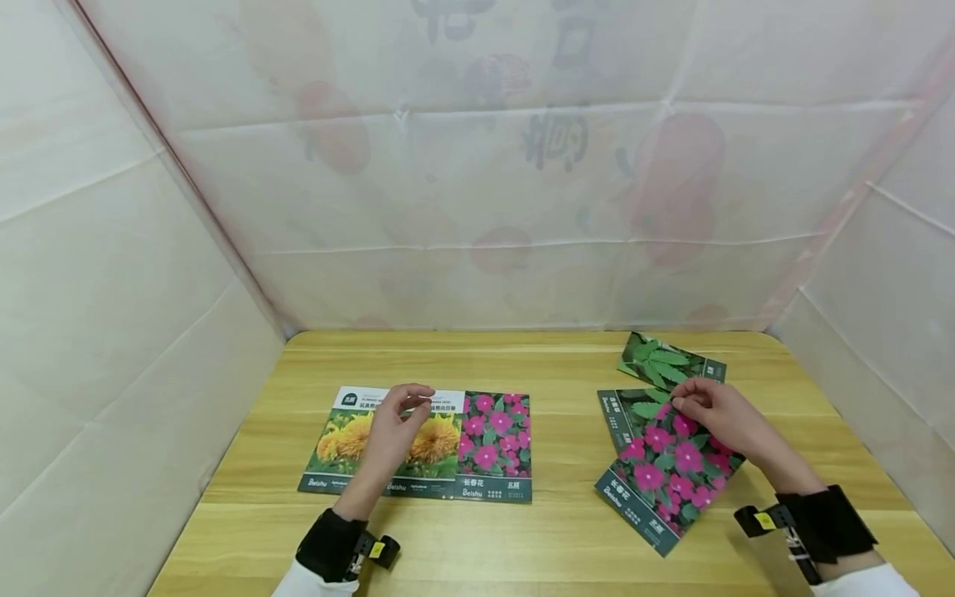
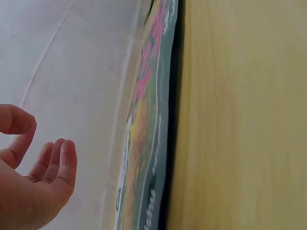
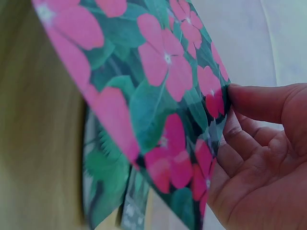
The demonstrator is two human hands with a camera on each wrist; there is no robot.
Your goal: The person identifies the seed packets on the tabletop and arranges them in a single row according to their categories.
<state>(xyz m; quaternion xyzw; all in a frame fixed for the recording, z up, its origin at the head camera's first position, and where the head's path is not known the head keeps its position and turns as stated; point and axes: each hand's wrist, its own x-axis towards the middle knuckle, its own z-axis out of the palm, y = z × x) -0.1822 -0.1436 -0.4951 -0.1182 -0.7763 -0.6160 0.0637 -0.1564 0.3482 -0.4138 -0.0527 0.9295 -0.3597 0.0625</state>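
My right hand [image 1: 729, 417] pinches the upper corner of a pink-flower seed packet [image 1: 675, 477] between thumb and fingers. In the right wrist view that packet [image 3: 163, 96] is tilted up off the table. Partly covered by it lies a green-leaf packet [image 1: 617, 421], and another leaf packet [image 1: 664, 361] is just behind. My left hand [image 1: 394, 429], fingers loosely bent and holding nothing, hovers over overlapping sunflower packets [image 1: 339, 448]. Another pink-flower packet [image 1: 496, 439] lies beside them on the right. Their edges [image 2: 163, 120] form a line in the left wrist view.
The wood-grain table [image 1: 522, 547] has rounded back corners. Pale fabric walls [image 1: 448, 182] with folds and faint prints enclose it at the back and both sides. Black straps with small cameras [image 1: 333, 546] sit on both wrists.
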